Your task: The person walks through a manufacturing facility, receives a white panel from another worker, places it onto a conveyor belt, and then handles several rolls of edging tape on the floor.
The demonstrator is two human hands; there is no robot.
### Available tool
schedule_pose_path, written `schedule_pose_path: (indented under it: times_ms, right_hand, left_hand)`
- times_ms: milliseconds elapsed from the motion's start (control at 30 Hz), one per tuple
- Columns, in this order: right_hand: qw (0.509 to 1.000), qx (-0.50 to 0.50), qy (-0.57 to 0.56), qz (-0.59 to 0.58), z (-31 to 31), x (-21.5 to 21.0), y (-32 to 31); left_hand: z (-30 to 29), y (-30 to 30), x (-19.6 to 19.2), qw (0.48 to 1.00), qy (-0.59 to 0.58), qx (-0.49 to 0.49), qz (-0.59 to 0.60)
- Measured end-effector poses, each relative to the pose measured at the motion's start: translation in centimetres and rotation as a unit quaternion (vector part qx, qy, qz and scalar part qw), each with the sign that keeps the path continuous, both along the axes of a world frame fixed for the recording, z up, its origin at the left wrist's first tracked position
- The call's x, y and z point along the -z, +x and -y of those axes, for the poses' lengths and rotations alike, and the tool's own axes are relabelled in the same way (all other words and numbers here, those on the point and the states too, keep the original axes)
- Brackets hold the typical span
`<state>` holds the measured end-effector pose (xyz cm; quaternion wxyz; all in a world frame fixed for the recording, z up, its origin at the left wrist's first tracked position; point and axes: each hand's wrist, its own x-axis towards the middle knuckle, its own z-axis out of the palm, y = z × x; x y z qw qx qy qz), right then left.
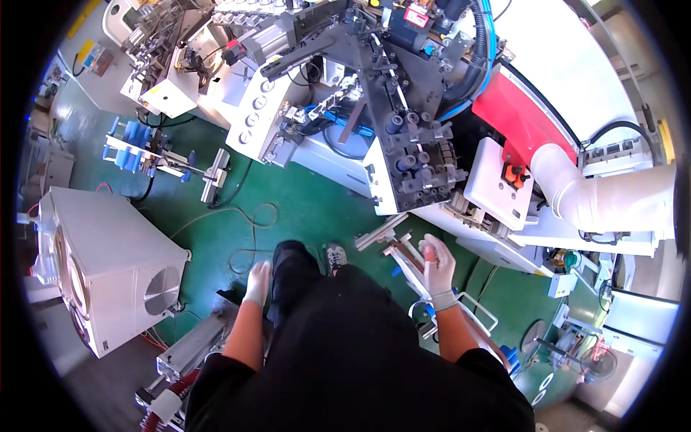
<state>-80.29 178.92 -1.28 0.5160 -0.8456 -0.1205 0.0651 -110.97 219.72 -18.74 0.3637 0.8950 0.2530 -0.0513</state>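
Observation:
My left hand (258, 283), in a white glove, hangs beside my dark trouser leg. Its fingers point away from me and are partly turned from view, so their state is unclear. On the other side, my right hand (439, 268) wears a similar glove with a bare-looking thumb tip. Its fingers are loosely bent, and nothing shows between them. Just beneath that hand is a metal frame (410, 263) with a brown strip, part of a low stand with blue pieces. I cannot tell whether the hand touches it.
A black machine head (414, 155) with rollers stands ahead. To its right are a red panel (522, 111) and a wide white duct (612, 194). A grey cabinet unit (122, 252) stands left. A thin cable (252, 225) loops across the green floor (302, 209).

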Motion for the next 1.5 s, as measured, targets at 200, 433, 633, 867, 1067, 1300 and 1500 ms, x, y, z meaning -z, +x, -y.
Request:
schedule_pose_path:
  times_ms: [200, 433, 633, 867, 1067, 1300, 1500]
  right_hand:
    - [0.998, 0.058, 0.029, 0.019, -9.8, -3.4, 1.3]
    - [0.976, 0.213, 0.042, 0.004, -22.1, -3.6, 1.7]
    - [0.922, 0.342, 0.155, -0.09, -25.5, -2.9, -1.0]
    - [0.918, 0.338, -0.14, -0.153, -21.3, 6.7, -15.0]
    - [0.721, 0.57, 0.157, -0.363, -18.7, 14.3, -37.3]
    - [0.538, 0.743, 0.262, -0.3, -19.5, 15.8, -55.8]
    - [0.684, 0.683, -0.074, -0.244, -21.6, 22.9, -71.4]
  left_hand:
    - [-12.1, 17.9, -5.2, 0.929, -0.302, -0.178, 0.12]
    - [-25.8, 37.7, -19.6, 0.902, -0.33, -0.088, 0.264]
    - [-36.8, 47.9, -23.3, 0.878, -0.357, -0.025, 0.317]
    - [-34.9, 49.6, -22.5, 0.839, -0.442, 0.052, 0.313]
    - [-13.3, 42.7, -25.8, 0.772, -0.411, 0.477, -0.09]
    - [12.2, 25.5, -22.8, 0.388, 0.007, 0.919, -0.073]
    - [30.8, 9.0, -22.6, 0.238, 0.05, 0.97, 0.017]
